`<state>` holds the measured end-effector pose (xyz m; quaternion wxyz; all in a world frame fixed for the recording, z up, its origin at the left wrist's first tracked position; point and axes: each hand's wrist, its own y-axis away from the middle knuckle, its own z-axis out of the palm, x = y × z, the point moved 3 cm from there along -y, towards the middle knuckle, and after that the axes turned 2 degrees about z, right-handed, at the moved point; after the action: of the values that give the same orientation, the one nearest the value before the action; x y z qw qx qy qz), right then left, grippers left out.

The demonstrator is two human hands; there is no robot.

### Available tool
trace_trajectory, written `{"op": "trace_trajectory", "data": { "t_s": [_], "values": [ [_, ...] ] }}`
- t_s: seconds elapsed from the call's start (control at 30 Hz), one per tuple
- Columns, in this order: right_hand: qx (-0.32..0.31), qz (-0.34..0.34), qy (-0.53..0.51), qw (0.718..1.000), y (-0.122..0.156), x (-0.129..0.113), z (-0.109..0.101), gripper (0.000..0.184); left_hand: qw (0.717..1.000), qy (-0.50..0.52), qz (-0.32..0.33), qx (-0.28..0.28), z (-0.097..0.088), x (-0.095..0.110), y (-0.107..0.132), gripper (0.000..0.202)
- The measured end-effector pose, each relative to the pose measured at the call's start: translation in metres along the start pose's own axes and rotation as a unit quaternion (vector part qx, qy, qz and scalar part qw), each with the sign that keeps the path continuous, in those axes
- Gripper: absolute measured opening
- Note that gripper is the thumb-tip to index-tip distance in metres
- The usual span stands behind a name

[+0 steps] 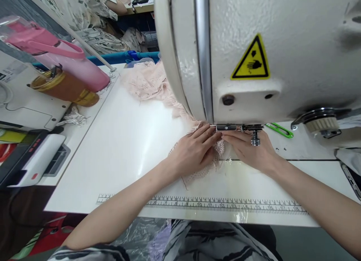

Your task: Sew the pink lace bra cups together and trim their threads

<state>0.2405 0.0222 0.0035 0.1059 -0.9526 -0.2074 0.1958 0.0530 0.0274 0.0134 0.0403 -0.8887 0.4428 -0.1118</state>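
Pale pink lace fabric (197, 174) lies under the head of a white sewing machine (254, 13). My left hand (194, 148) rests on the lace just left of the needle area, its fingers stretched out and pressing down. From the right, my right hand (251, 150) reaches in with fingers extended, their tips at the lace's edge; the machine's metal parts (239, 127) cover some of that hand. The needle and presser foot are hidden behind the machine head. More of the bunched lace (146, 80) spreads behind and to the left. Loose threads trail from its near end.
A green thread snipper (279, 130) lies right of the machine head. A printed ruler (203, 204) runs along the front table edge. To the left stand a pink bottle (76, 67), a brown cup (66, 88) and another machine (28, 92). A person (81, 13) sits beyond.
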Motion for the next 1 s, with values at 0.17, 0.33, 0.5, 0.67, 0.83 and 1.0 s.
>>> {"op": "trace_trajectory", "data": {
  "t_s": [0.17,0.33,0.5,0.67,0.83,1.0],
  "values": [
    [0.030,-0.067,0.029,0.997,0.000,-0.005,-0.003,0.031,1.000,-0.007,0.003,0.004,0.000,0.000,0.000,0.047],
    [0.039,-0.093,0.091,0.991,-0.001,-0.010,-0.005,0.032,1.000,-0.016,0.004,0.003,0.001,0.000,0.000,0.047],
    [0.084,-0.151,0.112,0.979,0.000,-0.012,-0.009,0.028,1.000,-0.015,0.001,0.004,0.001,0.000,0.000,0.048],
    [0.118,-0.185,0.147,0.964,-0.001,-0.014,-0.010,0.025,0.999,-0.027,0.008,0.015,0.002,-0.002,0.001,0.048],
    [0.145,-0.190,0.157,0.958,-0.001,-0.015,-0.008,0.025,0.997,-0.058,0.030,0.033,-0.005,0.003,0.002,0.043],
    [0.136,-0.197,0.166,0.957,0.001,-0.017,-0.007,0.027,0.981,-0.115,0.124,0.093,-0.036,0.015,0.016,0.034]
  ]
}}
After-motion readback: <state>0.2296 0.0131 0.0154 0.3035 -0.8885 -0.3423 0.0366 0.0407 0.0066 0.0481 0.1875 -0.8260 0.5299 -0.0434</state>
